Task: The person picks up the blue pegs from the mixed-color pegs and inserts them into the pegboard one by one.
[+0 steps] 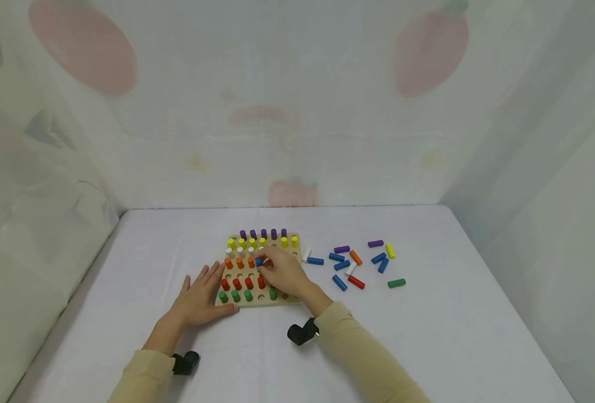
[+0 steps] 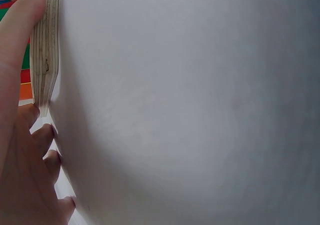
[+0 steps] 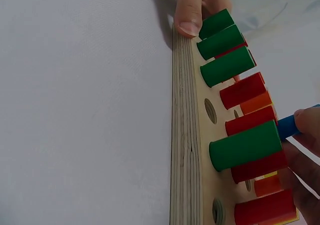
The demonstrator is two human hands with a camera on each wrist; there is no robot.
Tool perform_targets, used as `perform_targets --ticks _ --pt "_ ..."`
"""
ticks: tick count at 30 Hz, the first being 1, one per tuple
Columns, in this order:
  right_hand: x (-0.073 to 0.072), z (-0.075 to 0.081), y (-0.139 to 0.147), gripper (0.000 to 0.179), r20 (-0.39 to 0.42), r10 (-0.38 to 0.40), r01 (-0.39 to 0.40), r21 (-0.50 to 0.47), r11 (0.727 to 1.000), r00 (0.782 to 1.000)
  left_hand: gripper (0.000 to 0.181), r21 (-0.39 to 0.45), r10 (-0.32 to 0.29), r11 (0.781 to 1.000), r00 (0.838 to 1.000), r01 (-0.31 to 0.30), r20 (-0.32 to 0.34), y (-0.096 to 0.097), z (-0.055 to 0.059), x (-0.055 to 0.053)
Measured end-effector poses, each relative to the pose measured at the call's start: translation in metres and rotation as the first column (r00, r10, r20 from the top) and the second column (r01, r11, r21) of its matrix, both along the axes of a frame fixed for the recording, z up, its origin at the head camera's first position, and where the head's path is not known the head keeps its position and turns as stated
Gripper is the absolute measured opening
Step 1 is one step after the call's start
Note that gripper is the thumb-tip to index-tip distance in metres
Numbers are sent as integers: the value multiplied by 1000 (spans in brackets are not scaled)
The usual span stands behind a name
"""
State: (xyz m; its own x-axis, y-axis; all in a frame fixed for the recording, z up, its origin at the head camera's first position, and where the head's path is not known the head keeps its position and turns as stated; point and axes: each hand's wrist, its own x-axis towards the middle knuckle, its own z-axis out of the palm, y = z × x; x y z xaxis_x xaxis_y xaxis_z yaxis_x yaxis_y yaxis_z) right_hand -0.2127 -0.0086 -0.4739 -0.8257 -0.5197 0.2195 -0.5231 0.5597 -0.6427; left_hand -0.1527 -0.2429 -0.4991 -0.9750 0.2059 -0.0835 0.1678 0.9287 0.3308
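A wooden pegboard (image 1: 254,303) lies on the white table, with rows of purple, yellow, white, orange, red and green pegs standing in its holes. Between thumb and fingertips my right hand (image 1: 284,273) pinches a blue peg (image 1: 259,262) over the middle of the board; the right wrist view also shows this blue peg (image 3: 288,127) beyond the green and red pegs. Whether its lower end is in a hole is hidden. My left hand (image 1: 196,305) lies spread at the board's left side, its thumb touching the near left corner, as the left wrist view shows too.
Right of the board lie loose pegs: several blue ones (image 1: 340,282), a green peg (image 1: 396,283), a red peg (image 1: 356,282), an orange peg (image 1: 355,257), and white, purple and yellow ones. Patterned curtains (image 1: 297,140) enclose the table's back and sides.
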Motion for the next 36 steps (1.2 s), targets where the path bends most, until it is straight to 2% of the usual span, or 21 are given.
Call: perform_targets --ticks 15,24,36 --pt "-2 0 -18 26 37 4 -4 15 1000 999 111 -6 -2 1000 1000 2 -6 1 0 0" --pt "-3 3 -29 27 0 46 -46 45 998 999 111 -14 -9 1000 1000 9 -10 1 0 0" --pt "-5 5 -47 29 -12 51 -50 94 994 999 111 -18 -13 1000 1000 12 -15 -1 -2 -1"
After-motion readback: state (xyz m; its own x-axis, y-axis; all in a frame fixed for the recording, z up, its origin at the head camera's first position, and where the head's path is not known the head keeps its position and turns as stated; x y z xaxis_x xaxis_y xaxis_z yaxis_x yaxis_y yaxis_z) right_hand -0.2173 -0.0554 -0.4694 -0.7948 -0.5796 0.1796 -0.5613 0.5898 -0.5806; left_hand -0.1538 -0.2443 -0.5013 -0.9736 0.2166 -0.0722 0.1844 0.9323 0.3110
